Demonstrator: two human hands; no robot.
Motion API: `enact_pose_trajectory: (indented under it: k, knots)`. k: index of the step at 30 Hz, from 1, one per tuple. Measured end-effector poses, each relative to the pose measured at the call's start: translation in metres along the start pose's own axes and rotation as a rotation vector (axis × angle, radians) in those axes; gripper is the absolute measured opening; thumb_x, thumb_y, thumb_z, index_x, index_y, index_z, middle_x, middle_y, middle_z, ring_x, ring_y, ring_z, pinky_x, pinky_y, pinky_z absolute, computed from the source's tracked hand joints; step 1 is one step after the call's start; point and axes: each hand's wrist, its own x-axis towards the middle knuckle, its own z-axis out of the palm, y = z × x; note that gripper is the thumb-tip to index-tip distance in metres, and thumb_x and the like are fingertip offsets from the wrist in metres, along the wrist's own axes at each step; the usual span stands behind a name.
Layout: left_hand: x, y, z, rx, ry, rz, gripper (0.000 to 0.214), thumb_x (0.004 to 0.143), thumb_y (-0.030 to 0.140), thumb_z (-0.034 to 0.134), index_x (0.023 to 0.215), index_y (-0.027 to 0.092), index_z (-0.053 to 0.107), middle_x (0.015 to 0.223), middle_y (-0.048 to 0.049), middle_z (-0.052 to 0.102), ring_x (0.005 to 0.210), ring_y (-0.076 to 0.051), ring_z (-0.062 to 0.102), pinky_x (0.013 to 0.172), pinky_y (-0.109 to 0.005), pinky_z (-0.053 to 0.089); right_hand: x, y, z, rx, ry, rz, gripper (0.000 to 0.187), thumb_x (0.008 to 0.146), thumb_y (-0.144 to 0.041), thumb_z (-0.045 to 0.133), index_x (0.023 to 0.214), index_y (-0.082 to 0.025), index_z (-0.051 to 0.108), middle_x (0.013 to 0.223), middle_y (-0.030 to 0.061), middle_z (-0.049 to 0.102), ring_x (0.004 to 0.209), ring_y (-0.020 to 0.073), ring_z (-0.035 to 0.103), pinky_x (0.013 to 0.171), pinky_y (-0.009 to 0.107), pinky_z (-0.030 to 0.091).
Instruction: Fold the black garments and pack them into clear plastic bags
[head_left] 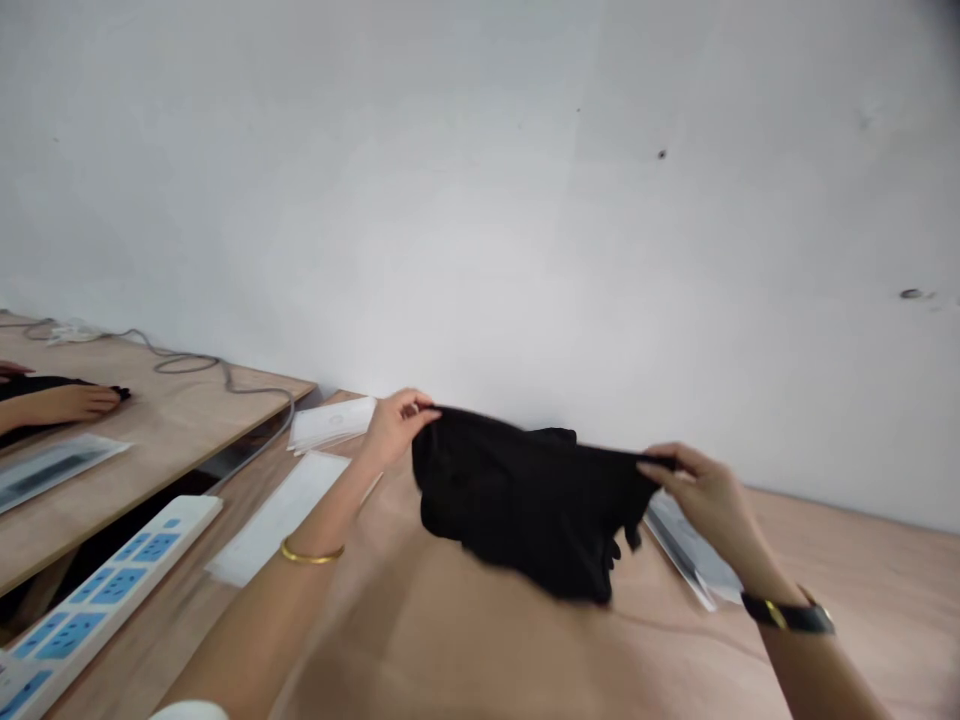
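2 pinched grips: left hand and right hand close on the top edge of a black garment, light and limp, easiest held along that edge.

Matt black cloth; smooth plywood tabletop.

Shared garment workroom, not a home: two plywood benches stood against a bare white wall. Also present were a white multi-socket power strip, a grey cable, flat white packets and a black garment.
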Motion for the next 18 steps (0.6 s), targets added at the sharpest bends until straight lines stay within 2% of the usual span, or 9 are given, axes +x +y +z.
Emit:
enact_pose_trajectory:
  k: [2,3,5,8,12,14,15,17,18]
  knots:
    - [0.022,0.017,0.000,-0.087,0.143,0.133,0.017,0.070,0.032,0.067,0.077,0.017,0.065,0.074,0.0003,0.062,0.066,-0.013,0.055,0.064,-0.024,0.045,0.021,-0.014,-0.005,0.041,0.135,-0.051,0.024,0.071,-0.041,0.061,0.088,-0.024,0.063,0.084,0.0037,0.066,0.079,0.0220,0.061,0.078,0.036,0.047]
    - [0.027,0.021,-0.001,-0.106,0.157,0.170,0.017,0.071,0.032,0.066,0.079,0.017,0.066,0.079,-0.0009,0.063,0.072,-0.014,0.057,0.067,-0.025,0.046,0.027,-0.017,-0.007,0.056,0.167,-0.078,0.023,0.074,-0.040,0.058,0.092,-0.026,0.061,0.090,0.0039,0.066,0.086,0.0219,0.061,0.083,0.035,0.047]
    - [0.023,0.017,0.001,-0.083,0.096,0.170,0.017,0.076,0.030,0.062,0.084,0.015,0.067,0.088,-0.0036,0.064,0.084,-0.017,0.059,0.074,-0.028,0.047,0.027,-0.013,-0.005,0.074,0.173,-0.129,0.021,0.078,-0.037,0.056,0.096,-0.027,0.060,0.100,0.0042,0.066,0.098,0.0219,0.059,0.089,0.034,0.045]
    - [-0.011,-0.013,0.014,0.003,-0.068,0.077,0.015,0.078,0.023,0.057,0.084,0.015,0.068,0.092,-0.0054,0.067,0.091,-0.020,0.061,0.082,-0.033,0.047,0.006,0.018,0.013,0.016,0.079,-0.112,0.021,0.077,-0.035,0.054,0.091,-0.023,0.063,0.097,0.0065,0.070,0.094,0.0247,0.063,0.084,0.036,0.048]
    - [-0.076,-0.065,0.036,0.093,-0.264,-0.023,0.015,0.071,0.011,0.059,0.074,0.020,0.069,0.086,-0.0022,0.070,0.085,-0.020,0.064,0.084,-0.036,0.049,-0.041,0.083,0.036,-0.132,-0.144,-0.044,0.020,0.067,-0.034,0.055,0.075,-0.023,0.069,0.082,0.0064,0.074,0.075,0.0271,0.068,0.068,0.036,0.053]
    - [-0.103,-0.084,0.042,0.182,-0.316,-0.073,0.022,0.068,0.008,0.060,0.081,0.023,0.070,0.098,-0.0032,0.069,0.094,-0.022,0.063,0.090,-0.038,0.047,-0.061,0.116,0.032,-0.234,-0.209,-0.058,0.025,0.066,-0.033,0.054,0.084,-0.025,0.071,0.094,0.0062,0.074,0.090,0.0298,0.066,0.079,0.040,0.051]
    - [-0.114,-0.091,0.043,0.224,-0.319,-0.093,0.029,0.069,0.007,0.060,0.090,0.024,0.070,0.107,-0.0038,0.067,0.102,-0.023,0.061,0.094,-0.039,0.045,-0.069,0.131,0.026,-0.385,-0.196,-0.072,0.031,0.070,-0.033,0.051,0.094,-0.026,0.069,0.104,0.0065,0.072,0.098,0.0312,0.063,0.083,0.042,0.049]
    - [-0.130,-0.101,0.043,0.279,-0.283,-0.110,0.043,0.072,0.009,0.059,0.110,0.027,0.063,0.124,-0.0041,0.058,0.115,-0.023,0.053,0.101,-0.041,0.040,-0.078,0.156,0.009,-0.703,-0.157,0.002,0.039,0.076,-0.032,0.042,0.108,-0.022,0.063,0.115,0.0114,0.066,0.101,0.0341,0.061,0.079,0.046,0.048]
    - [-0.137,-0.104,0.042,0.284,-0.254,-0.108,0.047,0.074,0.010,0.057,0.117,0.028,0.059,0.128,-0.0042,0.055,0.119,-0.023,0.050,0.103,-0.041,0.039,-0.080,0.165,0.000,-0.823,-0.161,0.061,0.041,0.079,-0.031,0.037,0.110,-0.020,0.061,0.113,0.0143,0.065,0.096,0.0344,0.063,0.073,0.046,0.048]
